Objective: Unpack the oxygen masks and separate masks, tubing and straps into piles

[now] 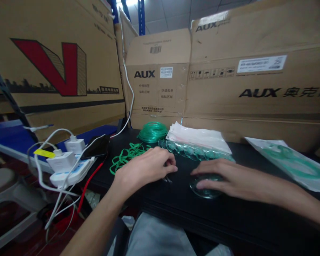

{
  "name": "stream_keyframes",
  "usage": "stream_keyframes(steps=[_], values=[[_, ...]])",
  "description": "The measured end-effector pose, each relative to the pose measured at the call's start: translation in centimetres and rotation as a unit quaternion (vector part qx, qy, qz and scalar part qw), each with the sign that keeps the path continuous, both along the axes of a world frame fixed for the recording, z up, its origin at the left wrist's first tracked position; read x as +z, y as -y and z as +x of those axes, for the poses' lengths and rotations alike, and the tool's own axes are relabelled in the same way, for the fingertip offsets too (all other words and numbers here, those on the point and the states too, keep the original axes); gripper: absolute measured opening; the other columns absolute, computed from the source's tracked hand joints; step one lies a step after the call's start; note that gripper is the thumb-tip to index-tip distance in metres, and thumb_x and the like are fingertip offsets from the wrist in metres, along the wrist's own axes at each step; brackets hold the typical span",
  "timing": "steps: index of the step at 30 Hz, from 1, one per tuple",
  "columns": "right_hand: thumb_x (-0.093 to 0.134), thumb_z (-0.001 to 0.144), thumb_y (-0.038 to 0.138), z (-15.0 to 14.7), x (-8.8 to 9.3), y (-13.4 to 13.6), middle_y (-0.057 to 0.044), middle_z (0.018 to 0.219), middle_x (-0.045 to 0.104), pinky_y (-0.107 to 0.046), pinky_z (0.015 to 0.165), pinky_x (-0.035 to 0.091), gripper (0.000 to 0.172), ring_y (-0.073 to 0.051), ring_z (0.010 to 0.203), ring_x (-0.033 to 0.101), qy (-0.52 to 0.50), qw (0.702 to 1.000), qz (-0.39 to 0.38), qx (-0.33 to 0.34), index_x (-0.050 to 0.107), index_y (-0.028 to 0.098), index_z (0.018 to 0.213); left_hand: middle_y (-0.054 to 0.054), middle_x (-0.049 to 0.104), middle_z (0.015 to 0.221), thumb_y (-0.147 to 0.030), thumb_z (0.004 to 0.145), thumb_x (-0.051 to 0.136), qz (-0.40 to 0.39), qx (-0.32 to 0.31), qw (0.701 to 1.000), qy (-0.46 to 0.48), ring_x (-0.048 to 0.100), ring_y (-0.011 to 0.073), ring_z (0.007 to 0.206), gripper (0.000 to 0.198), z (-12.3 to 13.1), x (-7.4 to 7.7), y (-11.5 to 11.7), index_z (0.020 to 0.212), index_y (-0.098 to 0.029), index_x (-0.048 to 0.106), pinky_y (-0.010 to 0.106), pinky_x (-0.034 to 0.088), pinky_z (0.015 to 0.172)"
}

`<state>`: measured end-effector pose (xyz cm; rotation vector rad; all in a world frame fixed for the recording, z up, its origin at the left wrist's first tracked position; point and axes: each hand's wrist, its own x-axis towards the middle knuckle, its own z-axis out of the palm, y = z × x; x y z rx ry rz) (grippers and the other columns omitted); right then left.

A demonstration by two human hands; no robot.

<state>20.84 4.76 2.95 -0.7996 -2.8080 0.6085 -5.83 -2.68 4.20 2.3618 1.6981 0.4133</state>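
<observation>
My left hand [149, 165] rests low over the black table [173, 202], its fingers curled together. By its fingertips lies something thin and clear, too small to name. To the right, my right hand [216, 174] lies on a round, clear green-tinted object [206, 192], its thumb and fingers around the near and far sides. Behind my left hand sits a loose pile of green bands [125, 156]. A coil of green tubing [153, 131] stands further back. Beyond both hands runs a clear plastic strip of round pieces [194, 151].
White sheets or bags [200, 137] lie behind the strip. A clear bag with green tubing [290, 161] is at the right. A power strip [69, 174] with chargers, cables and a dark phone [97, 146] sit at the left. Cardboard boxes [154, 96] wall the back.
</observation>
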Motion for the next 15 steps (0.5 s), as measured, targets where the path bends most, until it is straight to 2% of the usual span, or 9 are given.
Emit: stream_keyframes(steps=[5, 10, 15], values=[[0.05, 0.101, 0.064, -1.1, -0.3, -1.0, -0.008, 0.118, 0.078, -0.041, 0.102, 0.051, 0.052, -0.029, 0.111, 0.071, -0.034, 0.999, 0.013, 0.016, 0.079, 0.023, 0.116, 0.0, 0.074, 0.101, -0.038, 0.09, 0.069, -0.055, 0.027, 0.998, -0.017, 0.066, 0.0197, 0.098, 0.02, -0.3, -0.7, -0.7, 0.105, -0.026, 0.075, 0.026, 0.045, 0.078], [0.051, 0.1, 0.065, -0.6, -0.6, -1.0, -0.008, 0.111, 0.08, -0.04, 0.099, 0.051, 0.052, -0.028, 0.105, 0.072, -0.062, 0.998, 0.009, 0.027, 0.08, 0.024, 0.11, 0.0, 0.074, 0.097, -0.024, 0.091, 0.061, -0.048, 0.02, 0.998, -0.03, 0.066, 0.0175, 0.092, 0.015, -0.1, -1.0, -1.2, 0.099, -0.025, 0.074, 0.025, 0.043, 0.075], [0.049, 0.102, 0.062, -0.3, -0.9, -1.1, -0.008, 0.111, 0.08, -0.038, 0.097, 0.051, 0.051, -0.027, 0.104, 0.072, -0.072, 0.997, 0.009, 0.033, 0.08, 0.023, 0.109, 0.003, 0.073, 0.093, -0.031, 0.095, 0.06, -0.046, 0.035, 0.998, -0.036, 0.066, 0.019, 0.086, 0.017, 0.6, -1.0, -1.5, 0.093, -0.023, 0.074, 0.027, 0.042, 0.069]])
